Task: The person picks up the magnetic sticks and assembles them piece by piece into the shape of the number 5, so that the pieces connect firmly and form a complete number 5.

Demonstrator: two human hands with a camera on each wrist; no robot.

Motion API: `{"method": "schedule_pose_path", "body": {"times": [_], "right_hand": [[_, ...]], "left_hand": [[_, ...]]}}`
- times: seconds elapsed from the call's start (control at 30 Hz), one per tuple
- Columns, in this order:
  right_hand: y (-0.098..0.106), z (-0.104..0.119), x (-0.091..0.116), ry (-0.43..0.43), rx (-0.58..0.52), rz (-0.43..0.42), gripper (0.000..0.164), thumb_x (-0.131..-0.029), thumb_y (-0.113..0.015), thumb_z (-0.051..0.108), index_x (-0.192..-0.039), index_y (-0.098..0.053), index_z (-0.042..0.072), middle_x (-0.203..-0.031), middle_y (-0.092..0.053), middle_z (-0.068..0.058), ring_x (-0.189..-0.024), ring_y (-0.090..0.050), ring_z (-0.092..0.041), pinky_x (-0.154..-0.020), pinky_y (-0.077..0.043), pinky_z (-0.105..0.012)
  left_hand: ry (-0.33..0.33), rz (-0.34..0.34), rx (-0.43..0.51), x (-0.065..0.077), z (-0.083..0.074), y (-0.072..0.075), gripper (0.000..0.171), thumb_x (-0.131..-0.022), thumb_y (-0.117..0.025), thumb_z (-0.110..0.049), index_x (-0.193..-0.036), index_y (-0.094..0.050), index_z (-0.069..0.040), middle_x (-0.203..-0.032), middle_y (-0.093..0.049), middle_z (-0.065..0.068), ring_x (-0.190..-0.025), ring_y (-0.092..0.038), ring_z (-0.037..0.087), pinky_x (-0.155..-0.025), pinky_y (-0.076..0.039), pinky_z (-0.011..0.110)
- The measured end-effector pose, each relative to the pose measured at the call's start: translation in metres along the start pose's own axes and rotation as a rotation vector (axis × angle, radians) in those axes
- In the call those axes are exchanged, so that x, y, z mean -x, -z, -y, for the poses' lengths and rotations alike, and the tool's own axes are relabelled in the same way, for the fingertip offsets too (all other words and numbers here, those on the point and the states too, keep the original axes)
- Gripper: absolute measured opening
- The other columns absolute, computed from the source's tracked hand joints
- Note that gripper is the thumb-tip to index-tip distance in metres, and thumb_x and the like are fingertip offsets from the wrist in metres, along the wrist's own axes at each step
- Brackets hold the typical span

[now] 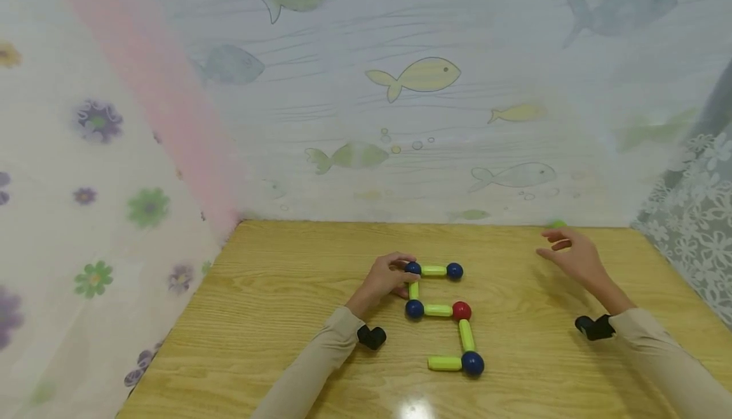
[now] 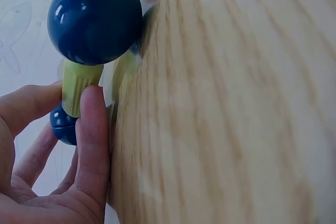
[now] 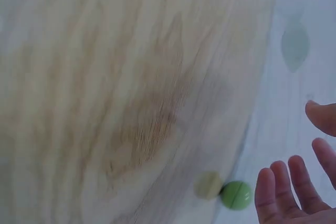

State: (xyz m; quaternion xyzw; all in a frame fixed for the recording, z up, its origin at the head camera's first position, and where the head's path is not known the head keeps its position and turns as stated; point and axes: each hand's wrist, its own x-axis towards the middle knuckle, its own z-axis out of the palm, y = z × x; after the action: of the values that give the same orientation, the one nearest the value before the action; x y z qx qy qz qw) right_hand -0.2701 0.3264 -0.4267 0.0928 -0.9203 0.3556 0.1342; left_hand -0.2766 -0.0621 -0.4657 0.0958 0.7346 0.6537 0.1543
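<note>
A chain of yellow-green rods and balls lies on the wooden table in a stepped, S-like shape. My left hand (image 1: 382,279) is at its upper left corner, by a blue ball (image 1: 413,269). In the left wrist view, the fingers and thumb pinch a yellow-green rod (image 2: 81,85) beside a large blue ball (image 2: 94,19). Lower in the chain are a red ball (image 1: 461,311), another blue ball (image 1: 472,364) and a rod with a free end (image 1: 445,363). My right hand (image 1: 574,260) hovers over the table's right side, fingers loosely bent, holding nothing.
A green ball (image 3: 236,195) sits at the table's far edge, beyond the right hand. Behind the wooden table (image 1: 274,343) hangs a fish-patterned backdrop (image 1: 343,107). Flowered cloth (image 1: 114,228) borders the left side, and white lace (image 1: 692,215) the right.
</note>
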Motion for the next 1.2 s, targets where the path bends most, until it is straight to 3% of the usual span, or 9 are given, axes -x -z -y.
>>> {"method": "schedule_pose_path", "body": {"times": [0.13,0.37,0.43,0.6,0.87,0.93,1.0,1.1,1.2], "right_hand": [[0.003,-0.02,-0.012,-0.075,-0.013,-0.048,0.044,-0.092,-0.064,0.021,-0.123,-0.053,-0.009,-0.116,-0.05,-0.032,-0.096,-0.051,-0.042,-0.061,-0.05,-0.035],[0.005,-0.047,-0.029,-0.249,-0.145,-0.083,0.059,-0.095,-0.057,0.023,-0.137,-0.036,-0.012,-0.131,-0.035,-0.041,-0.114,-0.039,-0.054,-0.08,-0.044,-0.059],[0.004,-0.054,-0.033,-0.281,-0.168,-0.083,0.061,-0.095,-0.056,0.025,-0.139,-0.034,-0.012,-0.133,-0.032,-0.041,-0.116,-0.039,-0.053,-0.079,-0.045,-0.055],[-0.003,-0.065,-0.04,-0.307,-0.162,-0.104,0.057,-0.094,-0.057,0.026,-0.134,-0.042,-0.012,-0.13,-0.04,-0.037,-0.109,-0.046,-0.046,-0.069,-0.046,-0.031],[-0.011,-0.06,-0.04,-0.295,-0.14,-0.072,0.05,-0.093,-0.06,0.027,-0.124,-0.051,-0.01,-0.121,-0.048,-0.033,-0.102,-0.048,-0.043,-0.063,-0.043,-0.026],[-0.01,-0.057,-0.037,-0.279,-0.121,-0.066,0.048,-0.092,-0.062,0.027,-0.122,-0.053,-0.01,-0.117,-0.05,-0.032,-0.094,-0.052,-0.035,-0.058,-0.045,-0.022],[-0.008,-0.054,-0.034,-0.259,-0.105,-0.064,0.046,-0.091,-0.063,0.025,-0.119,-0.055,-0.01,-0.114,-0.052,-0.032,-0.085,-0.055,-0.019,-0.055,-0.045,-0.02],[-0.006,-0.05,-0.029,-0.224,-0.094,-0.053,0.043,-0.09,-0.065,0.023,-0.118,-0.056,-0.01,-0.113,-0.053,-0.031,-0.074,-0.05,0.005,-0.055,-0.047,-0.019],[-0.005,-0.046,-0.024,-0.191,-0.118,-0.021,0.044,-0.091,-0.064,0.021,-0.12,-0.054,-0.01,-0.115,-0.052,-0.031,-0.071,-0.045,0.016,-0.057,-0.049,-0.019]], "left_hand": [[0.004,-0.002,0.0,0.0,0.0,0.0,0.041,-0.084,-0.073,-0.01,-0.123,-0.061,-0.007,-0.113,-0.054,0.012,-0.066,-0.064,0.023,-0.058,-0.058,0.036],[0.012,-0.008,0.003,-0.002,0.002,0.0,0.042,-0.083,-0.074,-0.01,-0.123,-0.062,-0.009,-0.114,-0.054,0.01,-0.065,-0.064,0.021,-0.059,-0.058,0.036],[0.014,-0.005,0.008,-0.002,0.001,0.0,0.042,-0.083,-0.074,-0.009,-0.123,-0.062,-0.009,-0.114,-0.054,0.01,-0.066,-0.064,0.021,-0.059,-0.058,0.036],[0.004,0.009,0.035,-0.002,0.0,-0.001,0.042,-0.083,-0.073,-0.006,-0.124,-0.061,-0.007,-0.112,-0.053,0.011,-0.069,-0.065,0.022,-0.059,-0.058,0.037],[-0.002,0.013,0.017,-0.002,0.0,0.0,0.042,-0.084,-0.072,-0.005,-0.124,-0.061,-0.006,-0.112,-0.054,0.01,-0.071,-0.065,0.021,-0.059,-0.058,0.037],[-0.001,0.009,0.017,-0.002,0.0,-0.001,0.042,-0.083,-0.072,-0.005,-0.123,-0.061,-0.006,-0.111,-0.054,0.01,-0.07,-0.065,0.021,-0.059,-0.058,0.037],[-0.003,0.001,0.02,-0.002,-0.001,-0.001,0.041,-0.083,-0.073,-0.005,-0.122,-0.062,-0.006,-0.111,-0.054,0.011,-0.069,-0.065,0.022,-0.059,-0.058,0.037],[0.002,-0.009,0.016,-0.002,-0.001,-0.001,0.041,-0.083,-0.073,-0.006,-0.122,-0.062,-0.007,-0.111,-0.055,0.011,-0.069,-0.065,0.022,-0.059,-0.058,0.037],[0.0,-0.012,0.013,-0.001,0.0,-0.001,0.041,-0.083,-0.073,-0.007,-0.122,-0.062,-0.007,-0.111,-0.055,0.012,-0.068,-0.064,0.022,-0.059,-0.058,0.036]]}}
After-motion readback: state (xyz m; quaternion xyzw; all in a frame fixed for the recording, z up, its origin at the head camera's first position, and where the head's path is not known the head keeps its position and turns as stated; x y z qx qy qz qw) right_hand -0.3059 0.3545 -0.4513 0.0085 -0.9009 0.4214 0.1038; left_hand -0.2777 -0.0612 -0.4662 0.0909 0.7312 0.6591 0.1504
